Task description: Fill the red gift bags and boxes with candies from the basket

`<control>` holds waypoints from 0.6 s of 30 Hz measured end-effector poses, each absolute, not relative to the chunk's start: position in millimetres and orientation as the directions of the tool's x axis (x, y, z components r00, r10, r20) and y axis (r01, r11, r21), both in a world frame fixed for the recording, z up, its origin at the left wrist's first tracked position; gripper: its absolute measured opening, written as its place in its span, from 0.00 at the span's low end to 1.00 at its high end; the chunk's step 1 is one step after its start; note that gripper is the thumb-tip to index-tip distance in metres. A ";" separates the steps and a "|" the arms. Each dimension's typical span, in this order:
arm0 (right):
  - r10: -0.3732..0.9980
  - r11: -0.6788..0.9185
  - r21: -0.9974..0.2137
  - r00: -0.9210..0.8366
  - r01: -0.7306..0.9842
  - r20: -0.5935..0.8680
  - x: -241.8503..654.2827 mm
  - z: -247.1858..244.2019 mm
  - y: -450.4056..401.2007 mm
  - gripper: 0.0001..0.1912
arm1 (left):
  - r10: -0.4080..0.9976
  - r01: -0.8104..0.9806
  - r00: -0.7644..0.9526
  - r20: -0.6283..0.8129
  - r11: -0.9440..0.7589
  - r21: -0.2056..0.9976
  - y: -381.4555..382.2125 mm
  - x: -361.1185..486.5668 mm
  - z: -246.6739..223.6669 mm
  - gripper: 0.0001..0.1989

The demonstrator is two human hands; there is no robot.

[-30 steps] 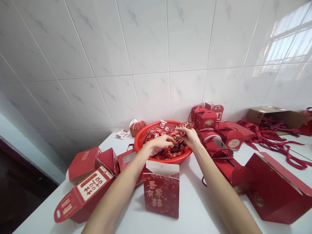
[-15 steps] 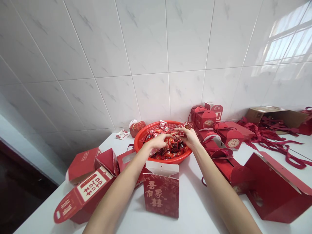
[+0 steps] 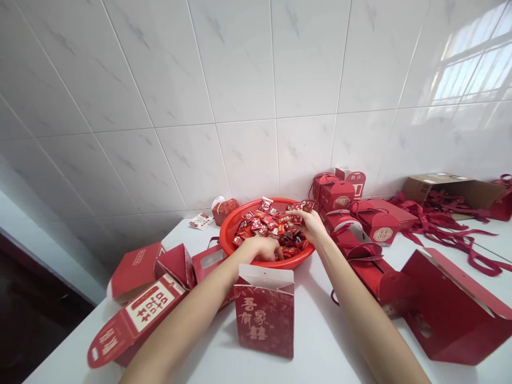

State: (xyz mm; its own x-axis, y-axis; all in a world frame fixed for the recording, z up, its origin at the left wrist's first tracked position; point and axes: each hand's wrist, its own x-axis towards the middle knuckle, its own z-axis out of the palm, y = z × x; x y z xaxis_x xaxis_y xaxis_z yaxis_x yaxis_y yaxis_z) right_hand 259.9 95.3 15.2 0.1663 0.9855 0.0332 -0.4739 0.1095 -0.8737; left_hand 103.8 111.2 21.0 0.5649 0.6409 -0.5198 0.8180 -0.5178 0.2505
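Note:
A red plastic colander (image 3: 229, 234) holds a heap of wrapped candies (image 3: 267, 217) in red and dark wrappers. At its near side my left hand (image 3: 264, 248) reaches down among the candies with curled fingers; the fingertips are partly hidden, so what they pinch cannot be made out. Over the right rim, my right hand (image 3: 310, 225) is closed around several red wrapped candies, some showing above the fingers. Between my forearms a dark red gift box (image 3: 264, 322) with gold characters stands upright, its top flaps open.
Red gift boxes (image 3: 138, 266) lie at the left, and more small boxes (image 3: 384, 229) crowd the right. A large open red box (image 3: 460, 314) sits at the right front. Red ribbons (image 3: 448, 234) trail from a cardboard box (image 3: 472, 192). A tiled wall (image 3: 248, 154) closes off the back.
My left hand has moved from the middle of the colander toward its near rim, uncovering candies there. My right hand has stayed nearly in place with its candies.

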 end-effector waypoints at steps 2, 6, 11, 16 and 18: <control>0.986 0.110 -0.875 0.165 -0.471 0.035 260.0 15.1 95.3 0.10 | 0.686 0.837 0.534 -0.495 -0.511 0.195 109.2 105.2 22.5 0.25; 0.986 0.112 -0.879 0.161 -0.464 0.041 260.2 14.9 95.1 0.10 | 0.790 0.877 0.470 -0.395 -0.469 0.106 107.7 105.0 26.4 0.11; 0.986 0.121 -0.880 0.158 -0.459 0.054 260.0 14.2 94.5 0.10 | 0.916 0.933 0.358 -0.182 -0.357 0.038 114.7 96.3 28.1 0.11; 0.987 0.132 -0.879 0.140 -0.459 0.075 258.5 13.4 93.8 0.09 | 0.920 0.943 0.330 -0.213 -0.312 0.115 120.4 89.5 24.4 0.15; 0.987 0.134 -0.878 0.137 -0.460 0.079 258.2 13.5 93.5 0.09 | 0.917 0.945 0.320 -0.236 -0.291 0.151 121.7 88.7 21.9 0.15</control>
State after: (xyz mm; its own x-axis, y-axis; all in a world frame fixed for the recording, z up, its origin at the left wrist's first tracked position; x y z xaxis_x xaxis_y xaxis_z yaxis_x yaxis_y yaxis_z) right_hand 258.2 93.5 13.5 0.1373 0.9874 0.0790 -0.4601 0.1342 -0.8777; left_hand 88.7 121.7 21.9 0.3201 0.9175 -0.2363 0.9448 -0.2908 0.1509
